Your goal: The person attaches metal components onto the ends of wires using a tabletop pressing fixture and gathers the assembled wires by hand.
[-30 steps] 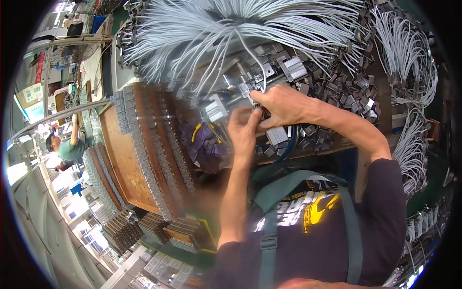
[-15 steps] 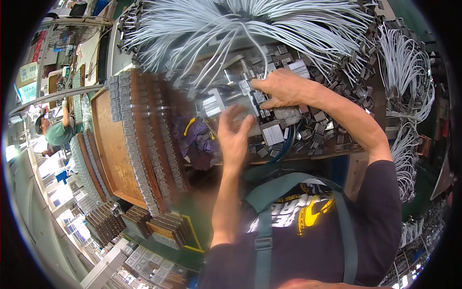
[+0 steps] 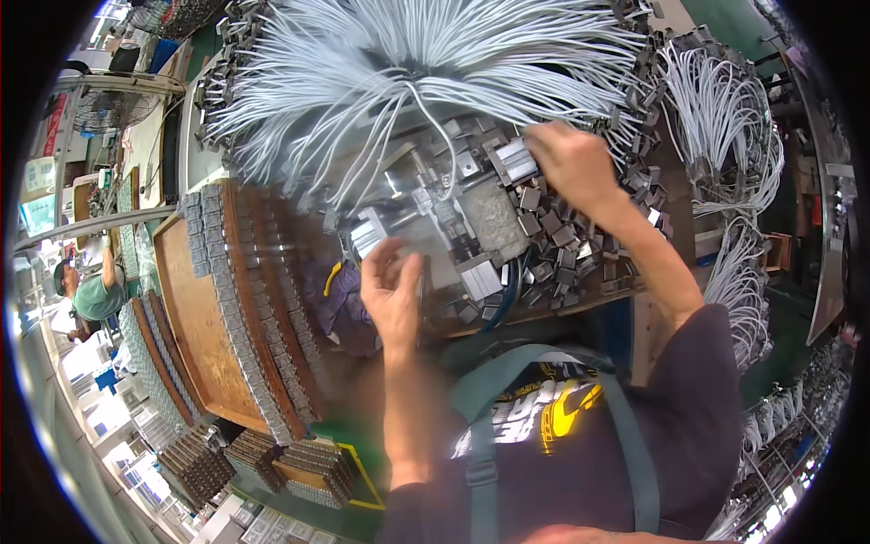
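Observation:
A metal jig [image 3: 439,213] with sliding parts and block-shaped ends lies on the bench in front of me. One white cable [image 3: 452,154] loops down from the big bundle to its middle. My left hand [image 3: 391,290] hovers by the jig's left block [image 3: 368,232], palm turned up, fingers and thumb apart, nothing visible in it. Beside the right block [image 3: 515,160], my right hand [image 3: 578,168] reaches over loose metal housings [image 3: 566,234] with its fingers curled down; the fingertips are hidden. A pale, rough pad [image 3: 497,220] sits between jig and housings.
White cables [image 3: 426,45] fan out across the back, with another bundle [image 3: 725,118] at right. Left stand wooden trays [image 3: 190,317] and rows of grey parts [image 3: 240,299]. A purple cloth [image 3: 331,295] lies near my left hand. Farther left, a person [image 3: 100,290] in green works.
My right hand has left the jig's middle and moved right, beside the right block, uncovering the pad. My left hand stays near the left block. The whole view has shifted somewhat.

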